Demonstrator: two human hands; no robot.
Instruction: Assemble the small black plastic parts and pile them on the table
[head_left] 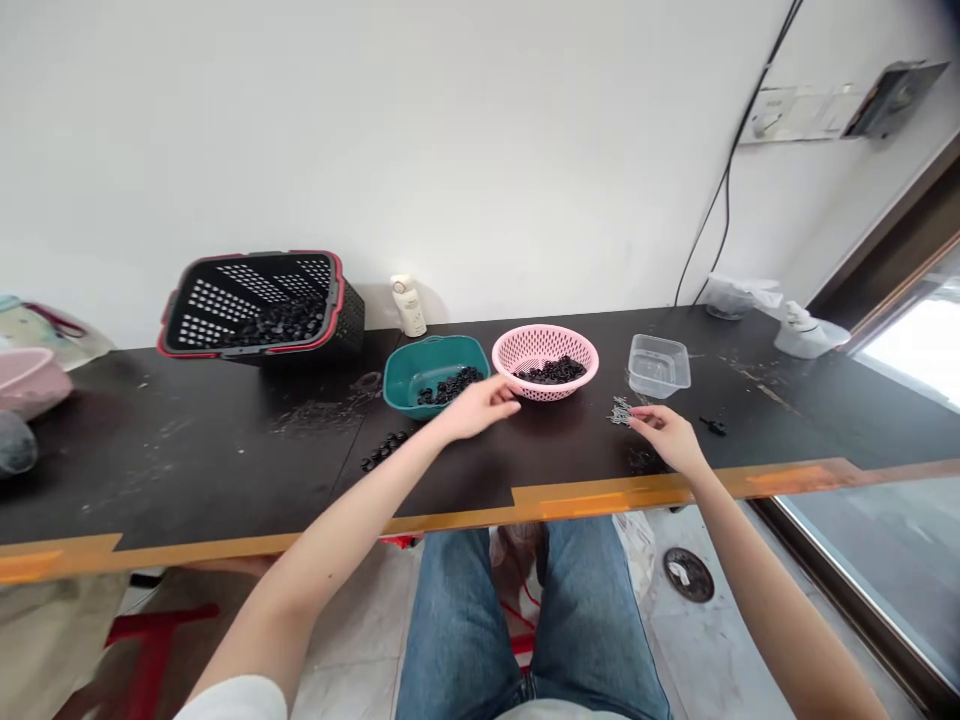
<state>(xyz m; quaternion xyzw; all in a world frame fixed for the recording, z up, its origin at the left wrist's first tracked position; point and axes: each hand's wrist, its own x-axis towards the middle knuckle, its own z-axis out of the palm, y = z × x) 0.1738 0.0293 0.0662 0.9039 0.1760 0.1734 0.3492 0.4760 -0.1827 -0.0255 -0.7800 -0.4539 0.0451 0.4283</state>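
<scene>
My left hand (480,405) is at the near left rim of a pink perforated basket (546,388), its fingers stretched forward and its thumb apart. Small black parts (555,371) lie inside that basket. My right hand (667,435) has thumb and fingertips pinched at a little pile of thin silvery metal pieces (620,411) on the table. What sits between those fingertips is too small to make out. Left of the pink basket stands a green tub (401,375) with more black parts. A row of black round pieces (384,450) lies before the tub.
A large black basket (349,325) holding black parts stands at the back left, beside a white bottle (409,306). A clear plastic box (660,367) is behind my right hand. One small black part (714,427) lies to its right. Orange tape (600,495) edges the table.
</scene>
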